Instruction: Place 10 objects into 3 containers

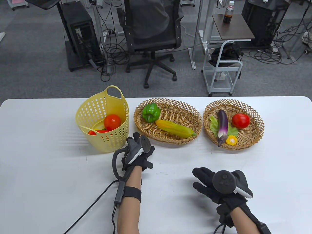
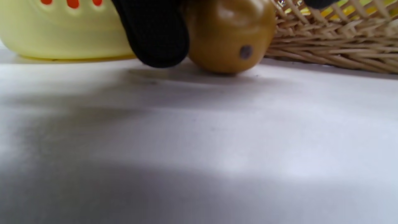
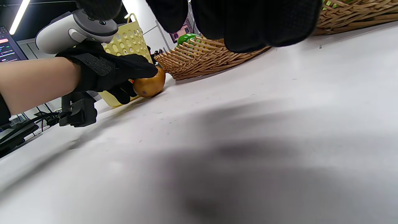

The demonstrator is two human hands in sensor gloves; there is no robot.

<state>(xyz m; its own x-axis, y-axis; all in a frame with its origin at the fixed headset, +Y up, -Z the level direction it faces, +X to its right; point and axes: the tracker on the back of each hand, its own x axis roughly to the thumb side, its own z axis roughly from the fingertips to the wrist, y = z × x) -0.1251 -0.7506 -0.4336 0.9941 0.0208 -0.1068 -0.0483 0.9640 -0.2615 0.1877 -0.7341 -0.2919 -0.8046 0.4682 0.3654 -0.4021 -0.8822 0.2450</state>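
Brown and round, a potato-like object sits on the white table at the yellow basket's 5 o'clock, the left hand closing fingers around it. The right hand hovers spread, holding nothing. Being smooth, it could slip and roll against the middle wicker basket.

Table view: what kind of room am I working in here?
Most likely an office or lab set up for recording: a black swivel chair, computer towers with loose cables on grey carpet, and a small wheeled cart stand behind the white table.
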